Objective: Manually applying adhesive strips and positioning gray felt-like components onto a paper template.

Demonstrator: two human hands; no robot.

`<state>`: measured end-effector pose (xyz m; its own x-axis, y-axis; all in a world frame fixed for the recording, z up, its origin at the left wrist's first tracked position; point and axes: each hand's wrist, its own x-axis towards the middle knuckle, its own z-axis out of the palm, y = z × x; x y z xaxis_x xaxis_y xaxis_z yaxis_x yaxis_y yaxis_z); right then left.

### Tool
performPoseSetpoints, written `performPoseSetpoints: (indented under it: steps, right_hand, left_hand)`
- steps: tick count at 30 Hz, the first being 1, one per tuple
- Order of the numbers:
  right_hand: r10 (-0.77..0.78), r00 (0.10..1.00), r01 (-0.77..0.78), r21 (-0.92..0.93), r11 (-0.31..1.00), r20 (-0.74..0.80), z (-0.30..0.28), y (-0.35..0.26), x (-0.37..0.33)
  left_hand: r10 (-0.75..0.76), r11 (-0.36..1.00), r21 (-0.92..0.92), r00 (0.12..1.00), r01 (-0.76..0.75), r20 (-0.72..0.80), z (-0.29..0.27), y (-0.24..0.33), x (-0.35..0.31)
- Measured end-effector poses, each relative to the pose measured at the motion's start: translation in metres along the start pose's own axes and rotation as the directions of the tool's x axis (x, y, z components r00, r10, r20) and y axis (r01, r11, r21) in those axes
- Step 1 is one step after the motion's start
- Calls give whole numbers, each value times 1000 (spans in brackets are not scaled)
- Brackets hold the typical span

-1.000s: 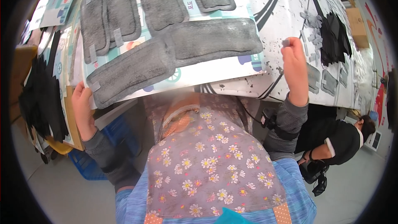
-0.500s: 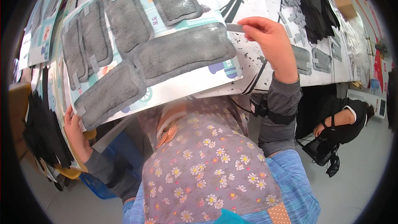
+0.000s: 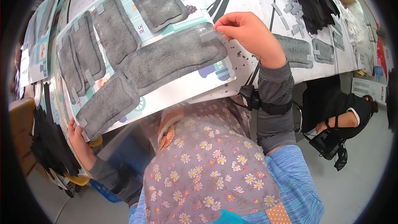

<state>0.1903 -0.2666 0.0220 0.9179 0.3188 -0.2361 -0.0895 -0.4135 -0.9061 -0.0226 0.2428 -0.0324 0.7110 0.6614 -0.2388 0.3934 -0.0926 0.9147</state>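
Observation:
My right hand [image 3: 253, 37] pinches a small light-grey fabric tab [image 3: 208, 36] between thumb and fingertips. The tab lies against the right end of a long grey plush pad [image 3: 174, 58]. To its lower left a second grey plush pad [image 3: 108, 107] carries a similar tab near its corner. Both pads rest on a printed board [image 3: 178, 86] with coloured pictures. At the board's lower left corner, my left hand [image 3: 82, 147] grips the edge, fingertips beside the second pad.
More tabbed grey pads [image 3: 155, 2] lie across the board. Loose grey tabs [image 3: 290, 6] and a pile of black strips [image 3: 317, 4] sit at the far right, above other pads [image 3: 295, 50]. Black strips [image 3: 52, 141] hang at left. Another person [image 3: 340, 116] sits at right.
My right hand has moved left, bringing the tab from beyond the long pad's right end onto it. The board and its pads have shifted slightly left in view.

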Motion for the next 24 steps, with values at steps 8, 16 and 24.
performPoseSetpoints:
  steps: [8,16,24]
  right_hand:
    - [19,1000,-19,-45,999,7,1,1,3]
    - [3,1000,-5,-81,997,-21,5,6,6]
    - [-11,994,-7,-174,985,-104,8,14,7]
  left_hand:
    - [4,999,-34,1000,-4,11,0,4,-1]
    - [-8,1000,-27,1000,8,0,3,7,-4]
    - [3,1000,-13,1000,-3,9,5,5,-3]
